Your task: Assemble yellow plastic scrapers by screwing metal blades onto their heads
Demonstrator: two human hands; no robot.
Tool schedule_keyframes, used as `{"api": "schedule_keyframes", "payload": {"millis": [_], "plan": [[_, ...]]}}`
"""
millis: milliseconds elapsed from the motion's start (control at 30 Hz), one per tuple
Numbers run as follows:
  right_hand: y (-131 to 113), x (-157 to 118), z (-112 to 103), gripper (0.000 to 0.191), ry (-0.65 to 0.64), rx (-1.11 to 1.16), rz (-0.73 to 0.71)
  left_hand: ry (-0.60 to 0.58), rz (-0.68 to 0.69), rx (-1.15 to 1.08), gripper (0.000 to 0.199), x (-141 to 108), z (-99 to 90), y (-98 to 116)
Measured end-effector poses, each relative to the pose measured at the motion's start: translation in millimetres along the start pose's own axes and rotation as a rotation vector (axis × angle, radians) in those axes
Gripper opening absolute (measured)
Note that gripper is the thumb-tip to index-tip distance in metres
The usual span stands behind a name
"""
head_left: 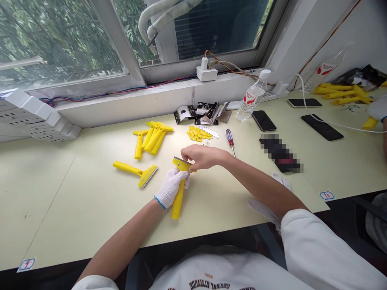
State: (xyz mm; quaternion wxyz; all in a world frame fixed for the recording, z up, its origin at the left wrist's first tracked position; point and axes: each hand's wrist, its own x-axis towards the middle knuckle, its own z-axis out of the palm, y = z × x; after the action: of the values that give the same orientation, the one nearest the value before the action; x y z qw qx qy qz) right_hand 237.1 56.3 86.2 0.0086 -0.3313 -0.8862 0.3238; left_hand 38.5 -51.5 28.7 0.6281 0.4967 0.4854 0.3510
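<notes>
My left hand (pixel 173 187), in a white knit glove, is closed around the neck of a yellow scraper (pixel 178 201) whose handle points down toward me. Bare, my right hand (pixel 201 156) has its fingers curled at the scraper's head, over the right part of the dark blade edge; what the fingertips pinch there is hidden. Another scraper (pixel 136 170) with a blade and two screws lies to the left. Behind it is a cluster of yellow scraper handles (pixel 155 137). Small yellow plates (pixel 198 133), tiny screws (pixel 206 143) and a screwdriver (pixel 230 139) lie beyond my right hand.
Black printed packets (pixel 208 112) lie along the wall. A water bottle (pixel 253 94) and a phone (pixel 264 121) stand at the back right. A white glove (pixel 266 210) lies under my right forearm. A co-worker's gloved hand (pixel 376 108) shows at the far right.
</notes>
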Motion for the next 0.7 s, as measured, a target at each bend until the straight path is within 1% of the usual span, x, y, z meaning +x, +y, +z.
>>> {"api": "schedule_keyframes", "payload": {"millis": [67,100,233,333,400,467,533,567,600,667,700], "plan": [[1.7,-2.1,-6.6,0.044,-0.032,0.047,0.049,-0.020,0.011,0.010,0.033,-1.2,0.5,1.5],[2.7,-3.3,-10.8,0.045,-0.062,0.083,0.070,-0.029,0.013,0.005,0.033,-1.8,0.9,2.4],[6.6,-5.6,-22.8,0.036,-0.198,0.306,0.128,-0.029,0.011,-0.001,0.031,-4.1,2.6,5.0],[8.4,-2.6,-20.7,0.036,-0.293,0.374,0.121,-0.034,0.045,0.073,0.036,-4.9,2.0,5.9],[8.9,0.3,-16.4,0.034,-0.303,0.376,0.108,-0.034,0.052,0.142,0.039,-4.5,0.2,6.8],[8.7,2.3,-13.1,0.027,-0.290,0.372,0.108,-0.034,0.023,0.200,0.038,-3.2,-2.6,7.6],[8.4,3.2,-12.1,0.020,-0.275,0.366,0.126,-0.014,-0.012,0.215,0.027,-1.2,-5.9,7.5],[8.3,3.2,-12.3,0.019,-0.264,0.366,0.141,0.026,-0.014,0.216,0.023,-0.4,-7.6,6.8],[8.4,3.2,-12.9,0.018,-0.247,0.372,0.161,0.081,-0.002,0.223,0.026,0.2,-9.0,5.8],[9.1,3.0,-14.3,0.017,-0.203,0.401,0.207,0.199,0.069,0.277,0.056,0.3,-11.1,3.2],[9.6,3.0,-14.9,0.017,-0.181,0.422,0.227,0.235,0.123,0.331,0.068,-0.3,-11.7,1.9]]}}
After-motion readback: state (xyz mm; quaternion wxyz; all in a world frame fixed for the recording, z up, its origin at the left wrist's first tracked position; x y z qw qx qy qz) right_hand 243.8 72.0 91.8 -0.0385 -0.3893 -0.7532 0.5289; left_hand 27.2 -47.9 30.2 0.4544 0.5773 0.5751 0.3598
